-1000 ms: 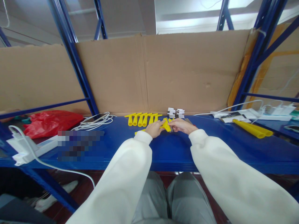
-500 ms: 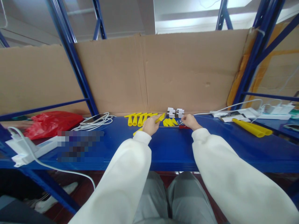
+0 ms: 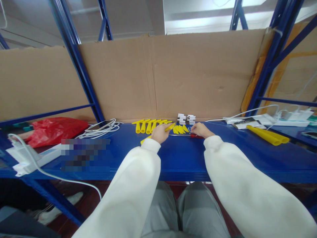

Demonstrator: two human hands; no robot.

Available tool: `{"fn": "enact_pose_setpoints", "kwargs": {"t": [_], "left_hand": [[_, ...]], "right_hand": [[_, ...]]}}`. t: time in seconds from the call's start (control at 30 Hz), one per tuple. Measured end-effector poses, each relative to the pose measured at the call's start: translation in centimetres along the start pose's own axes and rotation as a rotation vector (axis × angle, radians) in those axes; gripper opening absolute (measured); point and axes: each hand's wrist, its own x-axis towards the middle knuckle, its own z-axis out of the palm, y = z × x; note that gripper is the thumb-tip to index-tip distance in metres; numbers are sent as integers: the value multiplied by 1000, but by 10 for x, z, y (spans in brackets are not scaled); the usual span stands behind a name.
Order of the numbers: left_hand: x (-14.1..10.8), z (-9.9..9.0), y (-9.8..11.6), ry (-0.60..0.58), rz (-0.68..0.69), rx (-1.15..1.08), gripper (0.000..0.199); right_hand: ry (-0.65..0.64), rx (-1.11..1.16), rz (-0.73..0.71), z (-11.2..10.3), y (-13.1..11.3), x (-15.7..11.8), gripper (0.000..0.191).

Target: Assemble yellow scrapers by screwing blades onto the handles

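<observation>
My left hand (image 3: pixel 160 133) is wrapped round a yellow scraper-like tool (image 3: pixel 170 127), whose flat end points up and right and whose handle end shows below the hand. To the right, my right hand (image 3: pixel 201 130) has its fingers pinched together above a red-handled screwdriver (image 3: pixel 195 136) lying on the blue shelf; what the fingertips hold is too small to make out. Several small yellow pieces (image 3: pixel 180 129) lie between the hands. Behind them sits a stack of white-and-black packets (image 3: pixel 186 119). Several yellow tools (image 3: pixel 149 127) stand in a row left of my left hand.
The blue shelf (image 3: pixel 183 155) has a cardboard wall (image 3: pixel 198 76) behind it. On the left are a red plastic bag (image 3: pixel 56 130), a coiled white cable (image 3: pixel 104 129) and a power strip (image 3: pixel 47 158). Two yellow tubes (image 3: pixel 267 135) lie on the right.
My right hand has shifted slightly left, and its fingers now reach further out in a pinch. More of the red handle shows beneath it. My left hand keeps hold of the yellow tool.
</observation>
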Motion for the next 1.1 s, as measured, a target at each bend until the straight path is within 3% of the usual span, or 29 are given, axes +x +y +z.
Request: {"fn": "enact_pose_setpoints", "kwargs": {"t": [0.1, 0.37, 0.8, 1.1], "left_hand": [[0, 1, -1, -3, 8, -7, 40], [0, 2, -1, -32, 28, -35, 40], [1, 4, -3, -46, 11, -76, 39], [1, 4, -2, -69, 31, -30, 40]], "right_hand": [[-24, -13, -7, 0, 0, -1, 14], [54, -126, 178, -5, 2, -6, 25], [-40, -318, 48, -8, -4, -7, 27], [-79, -295, 69, -8, 0, -3, 24]]}}
